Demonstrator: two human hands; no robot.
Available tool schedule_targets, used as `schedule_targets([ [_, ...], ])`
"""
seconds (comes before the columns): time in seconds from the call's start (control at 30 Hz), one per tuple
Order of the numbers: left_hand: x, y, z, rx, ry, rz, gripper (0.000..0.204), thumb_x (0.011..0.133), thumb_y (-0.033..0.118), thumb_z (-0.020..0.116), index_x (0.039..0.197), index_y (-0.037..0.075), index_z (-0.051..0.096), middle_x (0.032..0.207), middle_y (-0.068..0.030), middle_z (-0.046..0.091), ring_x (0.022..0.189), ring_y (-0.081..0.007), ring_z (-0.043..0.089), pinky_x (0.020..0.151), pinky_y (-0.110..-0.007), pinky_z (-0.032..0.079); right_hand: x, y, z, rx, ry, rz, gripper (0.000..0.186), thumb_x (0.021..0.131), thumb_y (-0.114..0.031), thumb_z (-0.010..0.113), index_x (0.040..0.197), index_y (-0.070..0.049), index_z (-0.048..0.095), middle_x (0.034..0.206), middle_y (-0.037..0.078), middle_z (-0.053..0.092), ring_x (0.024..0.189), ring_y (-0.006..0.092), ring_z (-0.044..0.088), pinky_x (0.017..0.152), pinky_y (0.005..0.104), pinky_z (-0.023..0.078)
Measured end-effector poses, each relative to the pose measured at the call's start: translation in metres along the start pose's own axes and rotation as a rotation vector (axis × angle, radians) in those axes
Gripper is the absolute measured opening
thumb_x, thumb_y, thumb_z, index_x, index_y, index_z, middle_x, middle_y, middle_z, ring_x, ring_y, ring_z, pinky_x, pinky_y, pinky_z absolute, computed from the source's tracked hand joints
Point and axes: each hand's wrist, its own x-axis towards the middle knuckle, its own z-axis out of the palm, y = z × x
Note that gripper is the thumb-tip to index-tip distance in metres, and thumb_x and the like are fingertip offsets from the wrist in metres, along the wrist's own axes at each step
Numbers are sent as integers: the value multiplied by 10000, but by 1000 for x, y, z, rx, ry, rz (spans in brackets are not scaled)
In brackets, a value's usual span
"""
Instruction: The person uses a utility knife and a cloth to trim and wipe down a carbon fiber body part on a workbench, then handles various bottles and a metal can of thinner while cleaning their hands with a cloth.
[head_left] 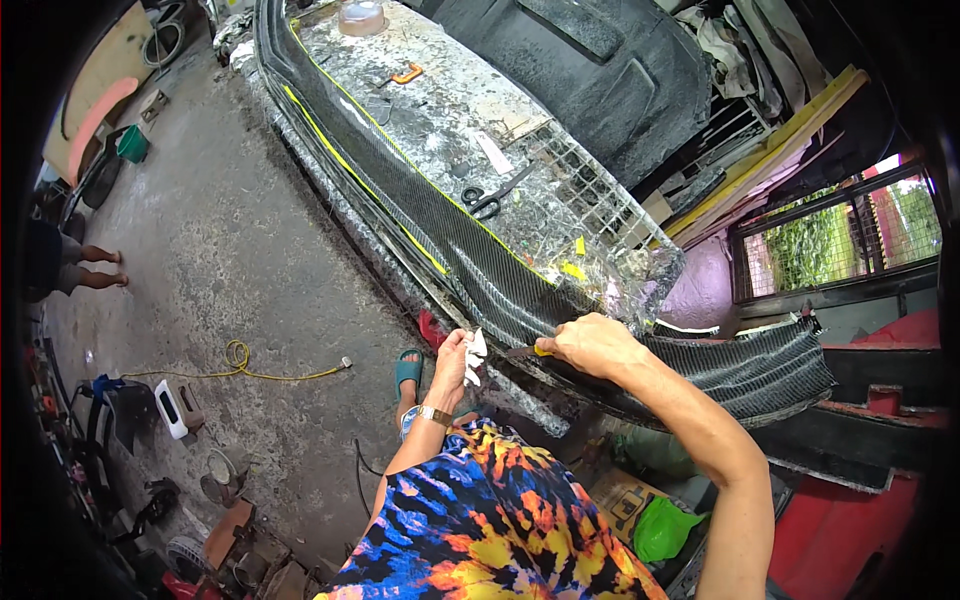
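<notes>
A long black panel with a carbon-fibre weave (400, 195) runs across the bench from the far left to the near right, strips of yellow tape (320, 130) along parts of its edges. At its near edge, my right hand (595, 345) is closed around a yellow-handled tool (543, 348). A thin dark blade points left from it; its exact kind is hard to make out. My left hand (455, 360), just left of the blade, pinches a crumpled white cloth or paper (474, 357). Beside that hand hangs something red (431, 328).
Black-handled scissors (484, 203), an orange clamp-like tool (408, 74) and a wire grid (600, 190) lie on the splattered bench (440, 125). A big black panel (590, 80) stands behind. A yellow cord (240, 362) crosses the floor; another person's legs (95, 267) show at left.
</notes>
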Motion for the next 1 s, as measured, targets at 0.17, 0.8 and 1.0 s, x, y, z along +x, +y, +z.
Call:
schedule_targets([
  [0.17, 3, -2, -2, 8, 5, 20, 70, 911, 62, 501, 858, 103, 521, 739, 20, 576, 570, -41, 519, 475, -179, 408, -12, -1, -10, 45, -89, 51, 275, 815, -137, 522, 1040, -219, 655, 794, 114, 664, 773, 309, 655, 679, 418, 525],
  [0.8, -42, 39, -30, 514, -116, 63, 146, 877, 167, 623, 819, 34, 602, 716, 7, 620, 626, -40, 553, 557, -195, 435, -157, -74, 11, 967, 367, 477, 374, 884, -267, 585, 1192, -58, 547, 1021, 155, 637, 849, 319, 628, 743, 341, 488],
  [1.0, -69, 62, 8, 810, -207, 220, 175, 858, 159, 641, 762, 18, 604, 629, 55, 537, 564, -18, 428, 493, -212, 351, -72, -114, 73, 1611, 713, 577, 269, 776, -117, 732, 986, 4, 614, 766, -22, 569, 715, 54, 491, 643, 224, 420],
])
